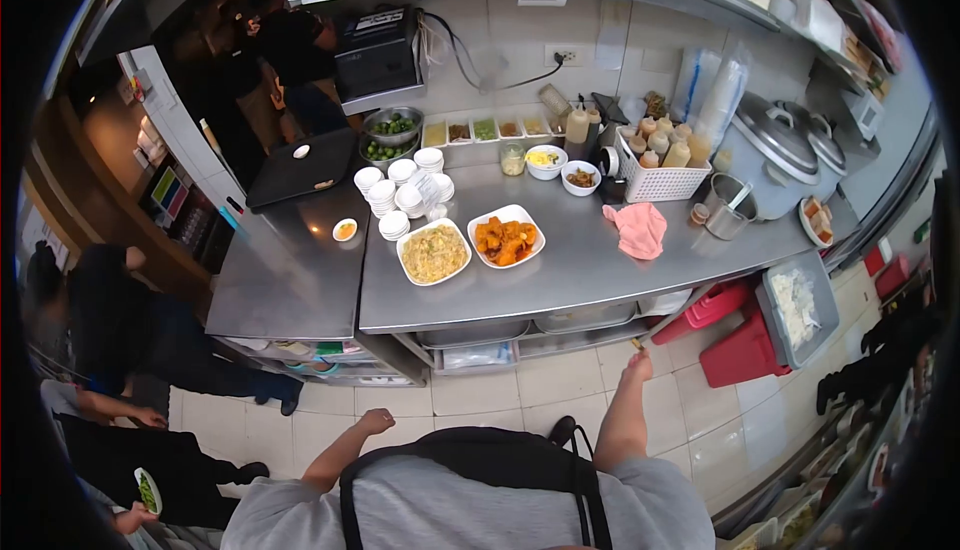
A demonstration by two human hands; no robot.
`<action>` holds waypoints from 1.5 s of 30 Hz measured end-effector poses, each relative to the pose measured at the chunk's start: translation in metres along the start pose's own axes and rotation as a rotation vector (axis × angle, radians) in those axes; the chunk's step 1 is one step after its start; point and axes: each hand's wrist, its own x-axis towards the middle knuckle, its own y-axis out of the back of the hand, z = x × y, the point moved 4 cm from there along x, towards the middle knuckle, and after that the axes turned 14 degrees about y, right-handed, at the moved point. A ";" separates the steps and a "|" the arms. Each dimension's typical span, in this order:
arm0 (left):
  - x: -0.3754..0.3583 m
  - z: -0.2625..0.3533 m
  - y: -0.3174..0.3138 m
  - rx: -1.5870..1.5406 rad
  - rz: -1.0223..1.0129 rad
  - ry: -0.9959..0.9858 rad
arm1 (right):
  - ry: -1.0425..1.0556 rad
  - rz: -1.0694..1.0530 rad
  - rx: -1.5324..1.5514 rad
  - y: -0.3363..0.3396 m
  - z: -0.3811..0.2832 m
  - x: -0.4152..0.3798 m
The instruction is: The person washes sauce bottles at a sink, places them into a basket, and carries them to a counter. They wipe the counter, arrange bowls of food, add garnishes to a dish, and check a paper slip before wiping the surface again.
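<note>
My left hand [377, 421] hangs low over the tiled floor, below the counter's front edge, its fingers curled in and nothing visible in them. My right hand [639, 363] is held out near the counter's front edge, fingers closed, with a small yellowish bit at their tips that I cannot make out. On the steel counter [560, 295] sit a square white dish of fried rice [435, 255] and another of orange, sauced pieces [506, 238]. Beside them rise stacks of small white cups [408, 198]. A pink cloth [636, 230] lies crumpled farther right.
A white basket of squeeze bottles [665, 180], bowls of green citrus [390, 135] and a steel pot [728, 208] line the back. Red bins [740, 355] and a grey tub [800, 315] stand at right. Other people are at left, one hand holding a dish of greens [148, 490].
</note>
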 end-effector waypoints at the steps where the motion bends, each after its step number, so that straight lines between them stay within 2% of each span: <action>1: -0.002 0.013 0.003 -0.038 -0.025 0.041 | 0.031 0.018 0.017 -0.001 -0.015 0.004; 2: -0.003 0.013 0.003 -0.073 -0.053 0.087 | 0.058 0.039 0.031 0.001 -0.028 0.004; 3: 0.031 0.000 -0.019 0.055 -0.037 -0.068 | 0.092 -0.020 0.045 -0.005 -0.043 0.002; 4: 0.030 0.000 -0.022 -0.096 -0.054 -0.035 | 0.121 -0.073 0.049 -0.009 -0.057 -0.002; 6: 0.035 0.001 -0.026 -0.118 -0.052 0.023 | 0.129 -0.051 0.061 -0.029 -0.078 -0.007; 9: 0.086 -0.018 -0.075 0.698 0.045 -0.466 | 0.152 -0.173 -0.023 -0.073 -0.114 -0.030; 11: 0.078 -0.024 -0.066 0.424 -0.198 -0.145 | 0.173 -0.290 -0.032 -0.109 -0.133 -0.047; 13: 0.078 -0.033 -0.066 0.243 -0.265 0.122 | 0.178 -0.367 -0.049 -0.147 -0.148 -0.062; 14: 0.074 -0.032 -0.060 0.188 -0.290 0.208 | 0.225 -0.471 -0.089 -0.170 -0.153 -0.069; 19: 0.106 -0.037 -0.070 0.306 -0.194 0.096 | 0.528 -0.840 -0.313 -0.286 -0.178 -0.145; 21: 0.122 -0.035 -0.082 0.392 -0.174 0.056 | 0.792 -0.960 -0.681 -0.325 -0.153 -0.143; 22: 0.114 -0.024 -0.073 0.146 -0.255 0.291 | 0.890 -1.028 -0.666 -0.339 -0.141 -0.150; 23: 0.100 -0.010 -0.069 0.136 -0.283 0.315 | 0.995 -1.095 -0.636 -0.350 -0.132 -0.161; 26: 0.082 0.033 -0.015 -0.280 0.130 0.329 | 0.942 -1.207 -0.756 -0.381 -0.097 -0.182; 28: 0.062 0.068 0.014 -0.441 0.137 0.285 | 1.025 -1.275 -0.805 -0.402 -0.076 -0.195; 29: 0.062 0.086 0.024 -0.196 0.269 0.089 | 1.013 -1.297 -0.804 -0.415 -0.066 -0.198; 30: 0.058 0.094 0.023 -0.205 0.264 0.111 | 1.048 -1.324 -0.844 -0.425 -0.056 -0.203; 31: 0.057 0.099 0.021 -0.405 0.204 0.204 | 1.084 -1.350 -0.882 -0.432 -0.048 -0.206; 33: 0.018 0.153 0.061 -0.720 0.080 0.314 | 1.056 -1.387 -0.930 -0.435 -0.021 -0.203; 34: 0.007 0.169 0.076 -0.730 0.082 0.330 | 1.044 -1.402 -0.982 -0.436 -0.007 -0.200; 36: -0.003 0.194 0.093 -0.852 -0.101 0.279 | 1.035 -1.422 -1.016 -0.434 -0.002 -0.195; 38: -0.003 0.205 0.112 -1.040 -0.188 0.168 | 0.854 -1.494 -0.987 -0.430 -0.004 -0.189; 40: -0.013 0.224 0.154 -1.297 -0.110 0.100 | 0.878 -1.518 -0.974 -0.425 -0.010 -0.178; 42: -0.006 0.232 0.188 -1.569 -0.025 0.087 | 0.979 -1.423 -0.916 -0.414 -0.037 -0.164; 43: -0.005 0.238 0.203 -1.573 -0.027 0.083 | 0.973 -1.429 -0.935 -0.407 -0.043 -0.151; 45: 0.001 0.247 0.229 -1.832 -0.037 0.031 | 0.991 -1.460 -0.979 -0.395 -0.053 -0.121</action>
